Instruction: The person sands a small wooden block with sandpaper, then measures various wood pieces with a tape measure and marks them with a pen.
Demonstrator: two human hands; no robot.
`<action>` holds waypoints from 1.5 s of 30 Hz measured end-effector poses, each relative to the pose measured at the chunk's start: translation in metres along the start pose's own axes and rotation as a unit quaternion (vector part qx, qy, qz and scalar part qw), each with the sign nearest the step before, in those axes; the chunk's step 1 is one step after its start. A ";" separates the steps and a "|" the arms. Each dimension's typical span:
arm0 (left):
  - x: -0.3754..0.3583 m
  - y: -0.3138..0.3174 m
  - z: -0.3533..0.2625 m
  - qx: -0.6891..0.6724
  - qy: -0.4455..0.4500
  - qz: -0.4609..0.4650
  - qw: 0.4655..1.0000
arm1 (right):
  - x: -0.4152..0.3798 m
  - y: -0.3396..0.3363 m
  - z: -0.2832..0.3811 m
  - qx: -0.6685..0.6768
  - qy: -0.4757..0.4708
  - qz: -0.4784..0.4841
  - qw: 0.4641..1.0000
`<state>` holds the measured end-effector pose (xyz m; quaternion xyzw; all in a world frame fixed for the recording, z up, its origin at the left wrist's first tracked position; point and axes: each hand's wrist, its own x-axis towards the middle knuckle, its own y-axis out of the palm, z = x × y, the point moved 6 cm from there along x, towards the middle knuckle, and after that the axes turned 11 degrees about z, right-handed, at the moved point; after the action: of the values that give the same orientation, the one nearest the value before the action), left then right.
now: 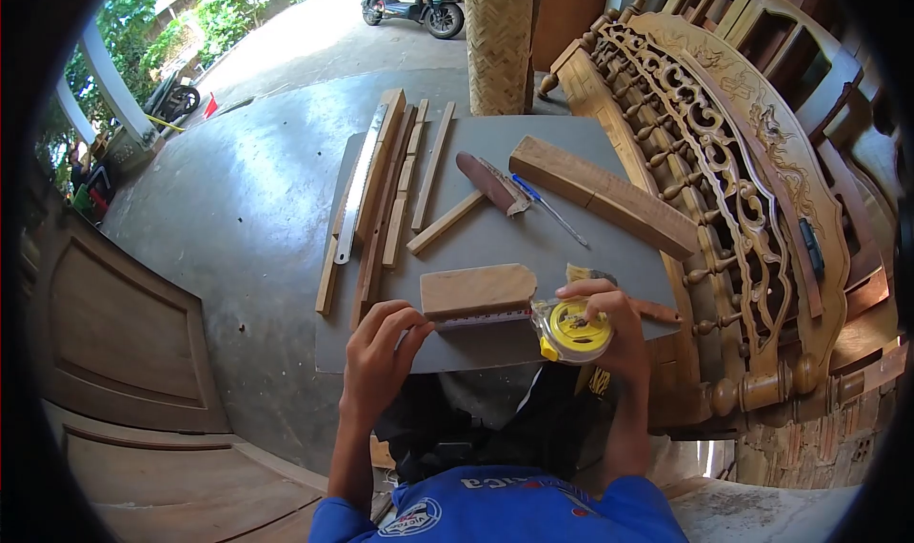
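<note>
A short wooden block [478, 289] with one rounded end lies near the front edge of the grey table. Along its front side runs the extended blade of a yellow and clear tape measure [577, 331]. My right hand [614, 329] is wrapped round the tape's case at the block's right end. At the left end, my left hand [386, 348] has its fingertips pinched together at the end of the blade. Behind my right hand, partly hidden, is a brush with a wooden handle [655, 311].
Wooden strips [373, 229] and a metal saw blade or ruler [357, 196] lie on the table's left. Farther back are a sanding block [487, 181], a blue screwdriver [547, 208] and a thick beam [605, 196]. Carved furniture [705, 162] stands right; wooden panels [129, 329] lie left.
</note>
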<state>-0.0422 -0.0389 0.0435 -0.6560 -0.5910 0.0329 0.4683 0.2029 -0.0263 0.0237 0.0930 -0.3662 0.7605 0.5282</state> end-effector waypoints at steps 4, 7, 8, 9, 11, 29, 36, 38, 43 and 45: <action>-0.001 0.004 -0.006 0.048 0.033 -0.019 0.998 | 0.001 0.000 0.001 -0.033 0.003 0.008 0.999; -0.004 0.005 -0.007 0.050 0.047 -0.052 0.996 | -0.001 0.001 -0.001 -0.029 0.015 0.007 0.999; -0.005 0.006 -0.007 0.055 0.050 -0.057 0.996 | -0.002 0.002 -0.001 -0.025 0.020 0.007 0.999; -0.005 0.007 -0.008 0.060 0.053 -0.061 0.995 | -0.002 0.002 -0.002 -0.021 0.021 0.004 1.000; -0.006 0.007 -0.008 0.065 0.057 -0.067 0.994 | -0.002 0.003 -0.002 -0.011 0.020 0.000 1.000; -0.009 0.010 0.010 -0.018 0.029 -0.076 0.997 | -0.001 0.004 0.000 -0.040 0.010 -0.013 0.999; -0.005 0.010 0.028 -0.130 -0.016 -0.035 0.991 | -0.002 0.005 -0.003 -0.037 0.013 -0.013 0.999; 0.000 0.011 0.029 -0.153 -0.022 -0.015 0.988 | -0.001 0.004 -0.001 -0.043 0.008 -0.006 0.999; 0.023 0.007 0.027 -0.206 -0.014 0.048 0.977 | -0.001 0.005 -0.004 -0.030 0.013 -0.003 0.999; 0.032 0.006 0.020 -0.132 0.024 0.128 0.983 | -0.001 0.005 -0.005 -0.031 0.015 -0.002 0.999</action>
<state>-0.0401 -0.0004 0.0445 -0.7829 -0.4899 -0.0020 0.3835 0.2004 -0.0248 0.0178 0.0658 -0.3809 0.7490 0.5381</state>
